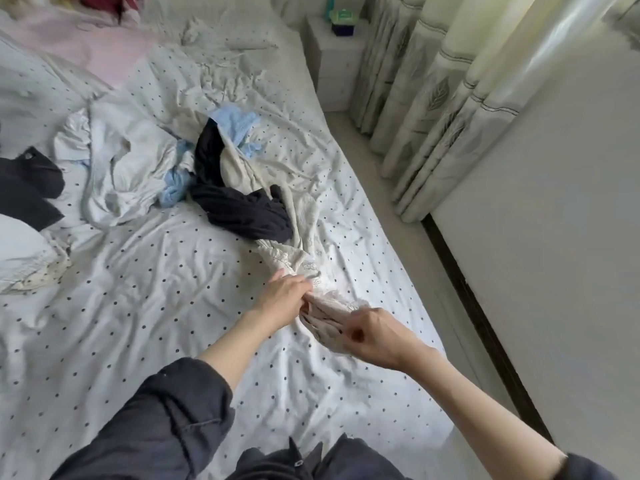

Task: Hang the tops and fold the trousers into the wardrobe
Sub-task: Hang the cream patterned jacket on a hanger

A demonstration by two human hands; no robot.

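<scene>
On the dotted bed sheet [145, 306], near its edge toward the wardrobe door [554, 271], I hold one end of a cream garment [304, 216]. My left hand [282, 299] pinches the bunched cloth with curled fingers, and my right hand [374, 336] grips the same end just beside it, fingers closed round the fabric. From my hands the cream garment stretches away up the sheet into a heap of clothes. A dark navy garment [239, 213] lies draped across it there, a light blue piece [239, 124] sits beyond that, and white clothes [128, 161] lie crumpled on the side of the heap away from the wardrobe door.
</scene>
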